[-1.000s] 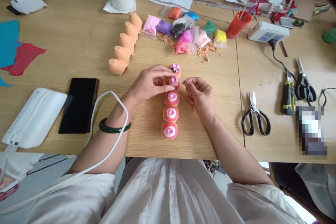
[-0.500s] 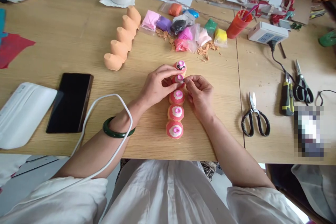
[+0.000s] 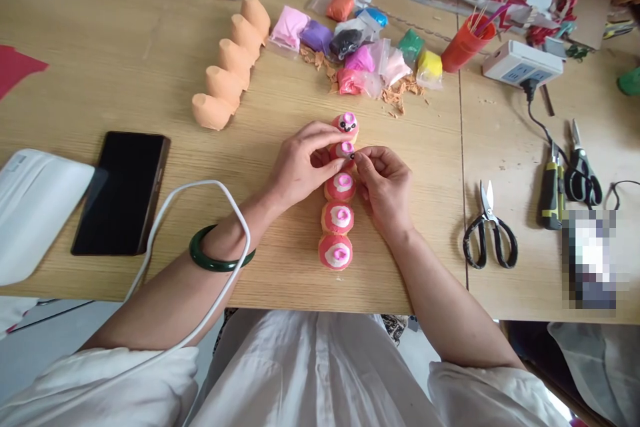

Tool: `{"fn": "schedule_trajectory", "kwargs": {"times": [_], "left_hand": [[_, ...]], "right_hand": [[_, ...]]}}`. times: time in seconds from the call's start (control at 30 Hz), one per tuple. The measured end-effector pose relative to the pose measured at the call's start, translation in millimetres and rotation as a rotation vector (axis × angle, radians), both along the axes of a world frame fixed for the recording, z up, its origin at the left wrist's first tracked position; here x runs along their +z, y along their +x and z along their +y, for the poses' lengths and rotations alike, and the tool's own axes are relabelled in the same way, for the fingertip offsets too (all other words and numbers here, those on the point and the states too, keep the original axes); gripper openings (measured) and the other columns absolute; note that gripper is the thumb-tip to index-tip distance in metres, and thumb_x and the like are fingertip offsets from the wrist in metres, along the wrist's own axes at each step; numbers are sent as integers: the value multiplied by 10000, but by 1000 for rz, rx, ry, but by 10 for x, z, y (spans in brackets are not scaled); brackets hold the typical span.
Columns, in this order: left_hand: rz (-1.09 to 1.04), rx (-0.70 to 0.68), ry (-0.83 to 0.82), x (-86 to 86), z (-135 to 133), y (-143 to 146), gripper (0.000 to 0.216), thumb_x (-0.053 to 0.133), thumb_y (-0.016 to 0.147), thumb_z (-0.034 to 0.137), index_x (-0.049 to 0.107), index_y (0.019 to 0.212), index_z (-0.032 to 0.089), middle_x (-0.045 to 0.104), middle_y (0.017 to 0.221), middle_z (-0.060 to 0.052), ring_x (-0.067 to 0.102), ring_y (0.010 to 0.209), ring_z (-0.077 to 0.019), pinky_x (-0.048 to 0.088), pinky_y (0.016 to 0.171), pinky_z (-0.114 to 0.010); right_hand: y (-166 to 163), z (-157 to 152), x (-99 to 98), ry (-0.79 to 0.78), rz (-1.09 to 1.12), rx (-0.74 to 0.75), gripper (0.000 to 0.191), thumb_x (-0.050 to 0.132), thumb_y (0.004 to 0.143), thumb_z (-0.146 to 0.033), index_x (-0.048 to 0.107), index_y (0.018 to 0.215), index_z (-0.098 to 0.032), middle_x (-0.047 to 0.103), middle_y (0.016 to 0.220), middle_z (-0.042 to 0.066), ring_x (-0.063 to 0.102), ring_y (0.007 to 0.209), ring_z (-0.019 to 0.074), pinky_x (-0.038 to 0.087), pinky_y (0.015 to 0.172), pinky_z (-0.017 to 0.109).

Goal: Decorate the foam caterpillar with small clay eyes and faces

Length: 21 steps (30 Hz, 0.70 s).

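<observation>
A row of joined egg-carton cups [image 3: 336, 252] runs up the table, their rounded tops coated pink with white patches and small magenta rings. The farthest cup also bears small black dots. My left hand [image 3: 306, 163] is closed around the second cup from the far end, thumb on the near side and fingers on the far side. From the right, my right hand [image 3: 384, 180] pinches a tiny black bead-like piece [image 3: 353, 155] between thumb and forefinger, at that cup's edge. Whether the piece touches the cup, I cannot tell.
Bags of coloured clay [image 3: 359, 60] and an orange egg-carton strip [image 3: 227, 63] lie beyond my hands. Scissors [image 3: 490, 227] and a power strip [image 3: 523, 63] are on the right, a phone [image 3: 121, 193] on the left. A white cable [image 3: 200, 183] crosses my left forearm.
The camera view has shifted slightly. Both hands stay at the second cup, with the black piece still pinched in my right fingers at its edge.
</observation>
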<state>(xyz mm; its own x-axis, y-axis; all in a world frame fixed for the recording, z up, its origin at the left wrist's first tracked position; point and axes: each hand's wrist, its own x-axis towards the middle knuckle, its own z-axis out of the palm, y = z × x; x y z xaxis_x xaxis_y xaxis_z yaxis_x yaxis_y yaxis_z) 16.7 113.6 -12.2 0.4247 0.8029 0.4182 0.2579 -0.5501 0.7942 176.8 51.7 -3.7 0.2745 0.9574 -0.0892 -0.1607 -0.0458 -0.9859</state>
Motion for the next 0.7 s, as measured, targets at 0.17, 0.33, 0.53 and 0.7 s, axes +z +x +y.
{"fn": "schedule_trajectory", "kwargs": {"times": [0.17, 0.33, 0.53, 0.7], "left_hand": [[13, 2, -46, 21, -16, -1, 348, 717, 894, 150, 788, 1222, 243, 758, 1222, -59, 720, 1137, -211, 587, 1064, -359], [40, 26, -24, 56, -47, -8, 360, 732, 915, 231, 763, 1272, 261, 722, 1276, -65, 694, 1188, -236, 606, 1033, -376], [46, 133, 98, 183, -119, -5, 277, 761, 945, 373, 783, 1212, 304, 703, 1307, -58, 711, 1075, -242, 636, 885, -374], [85, 95, 205, 185, -136, 1, 186, 741, 960, 339, 798, 1137, 325, 723, 1263, -35, 714, 1136, -250, 610, 1040, -457]], "right_hand": [[5, -5, -9, -9, -24, 11, 350, 839, 826, -518, 665, 823, -214, 635, 741, -16, 553, 625, 95, 395, 473, 207], [13, 6, -20, -4, -2, 14, 357, 832, 836, -526, 656, 833, -216, 564, 662, -48, 460, 534, 73, 351, 437, 207], [37, 8, 67, -65, 122, 26, 442, 901, 740, -583, 656, 823, -225, 451, 556, -85, 313, 451, 60, 269, 368, 210], [21, -47, 169, -88, 156, 37, 410, 903, 760, -544, 662, 815, -217, 470, 574, -77, 327, 463, 56, 296, 384, 204]]}}
